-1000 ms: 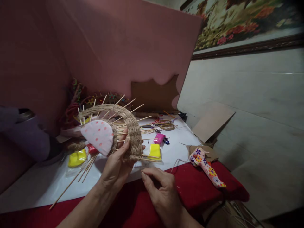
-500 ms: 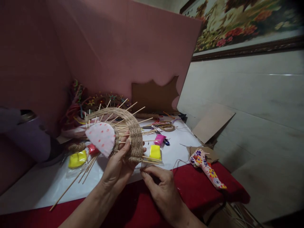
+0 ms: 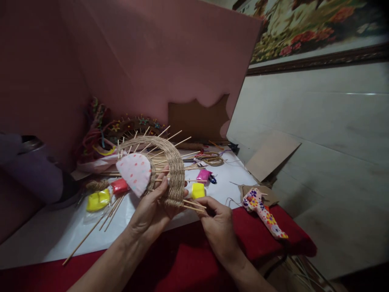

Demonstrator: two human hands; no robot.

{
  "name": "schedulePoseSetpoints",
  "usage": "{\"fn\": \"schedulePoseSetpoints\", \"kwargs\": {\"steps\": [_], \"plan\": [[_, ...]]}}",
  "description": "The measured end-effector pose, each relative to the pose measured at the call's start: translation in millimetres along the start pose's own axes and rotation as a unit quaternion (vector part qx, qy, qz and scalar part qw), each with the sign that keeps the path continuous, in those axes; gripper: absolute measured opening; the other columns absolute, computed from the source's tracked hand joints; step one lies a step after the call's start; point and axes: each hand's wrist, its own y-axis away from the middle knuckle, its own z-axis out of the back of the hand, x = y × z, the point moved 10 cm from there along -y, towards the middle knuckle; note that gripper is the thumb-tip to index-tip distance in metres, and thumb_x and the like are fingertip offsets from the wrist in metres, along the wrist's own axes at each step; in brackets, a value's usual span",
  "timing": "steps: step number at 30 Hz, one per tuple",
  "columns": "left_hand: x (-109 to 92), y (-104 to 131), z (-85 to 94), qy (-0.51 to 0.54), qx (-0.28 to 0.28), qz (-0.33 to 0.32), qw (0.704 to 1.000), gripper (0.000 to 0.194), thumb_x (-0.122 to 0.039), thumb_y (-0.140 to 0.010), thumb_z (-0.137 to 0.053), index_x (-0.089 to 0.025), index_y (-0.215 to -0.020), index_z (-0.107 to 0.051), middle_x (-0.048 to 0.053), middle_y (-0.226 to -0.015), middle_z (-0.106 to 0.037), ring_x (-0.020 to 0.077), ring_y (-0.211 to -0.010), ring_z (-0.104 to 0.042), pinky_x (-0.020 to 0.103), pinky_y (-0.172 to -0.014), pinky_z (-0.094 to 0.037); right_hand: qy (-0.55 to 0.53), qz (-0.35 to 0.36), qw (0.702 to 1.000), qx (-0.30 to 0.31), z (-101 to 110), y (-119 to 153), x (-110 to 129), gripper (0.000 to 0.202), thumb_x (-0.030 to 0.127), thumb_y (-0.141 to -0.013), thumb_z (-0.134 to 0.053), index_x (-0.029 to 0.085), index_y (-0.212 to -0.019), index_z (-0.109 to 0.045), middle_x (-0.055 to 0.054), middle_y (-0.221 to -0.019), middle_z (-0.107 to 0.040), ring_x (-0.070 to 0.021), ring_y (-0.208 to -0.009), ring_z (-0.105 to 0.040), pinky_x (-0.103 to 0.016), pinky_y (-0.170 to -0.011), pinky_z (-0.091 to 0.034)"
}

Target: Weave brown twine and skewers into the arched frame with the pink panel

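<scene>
My left hand is wrapped round a half-ring woven from brown twine, holding it tilted above the table. Thin wooden sticks radiate through the weave and poke out past its outer rim. Inside the arc sits a half-round pad of white cloth with red dots. At the lower right end of the weave, two or three sticks jut out. Close to their tips, my right hand is closed in a pinch on the twine, most of which its fingers hide.
Yellow clay packets, a red packet and a pink packet lie on the white sheet. Loose sticks lie left. A flower-patterned object rests right on red cloth. Cut cardboard leans behind.
My right hand has moved right and slightly up, from the weave's lower edge to the tips of the jutting sticks. The woven piece has shifted slightly right in view.
</scene>
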Motion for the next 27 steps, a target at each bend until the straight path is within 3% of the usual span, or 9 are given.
{"fn": "schedulePoseSetpoints", "kwargs": {"steps": [9,17,27], "plan": [[4.8,0.0,0.5,-0.03,-0.005,0.028,0.999,0.042,-0.022,-0.089,-0.051,-0.033,-0.129,-0.046,0.005,-0.085,-0.07,0.0212,-0.065,-0.07,0.045,-0.065,-0.058,0.043,0.051,0.997,-0.035,11.5,-2.9,13.1,0.02,0.026,-0.085,-0.057,0.016,-0.07,-0.066,-0.002,-0.063,-0.064,-0.0122,-0.056,-0.057,-0.02,-0.052,-0.042],[1.5,-4.0,4.5,0.002,-0.002,0.016,1.0,0.044,-0.017,-0.089,-0.049,-0.029,-0.131,-0.045,0.007,-0.088,-0.071,0.0226,-0.065,-0.071,0.037,-0.056,-0.058,0.061,0.09,0.994,-0.012,16.8,10.9,19.3,0.016,0.021,-0.087,-0.053,0.016,-0.078,-0.064,-0.002,-0.067,-0.064,-0.0125,-0.058,-0.057,-0.022,-0.055,-0.043],[0.6,-3.0,4.6,-0.012,-0.007,0.016,1.0,0.045,-0.016,-0.09,-0.047,-0.03,-0.132,-0.044,0.007,-0.086,-0.072,0.0223,-0.064,-0.071,0.039,-0.056,-0.058,0.104,0.152,0.983,0.013,21.3,22.0,38.5,0.012,0.015,-0.086,-0.052,0.017,-0.078,-0.061,-0.001,-0.065,-0.059,-0.012,-0.059,-0.055,-0.023,-0.057,-0.041]]}}
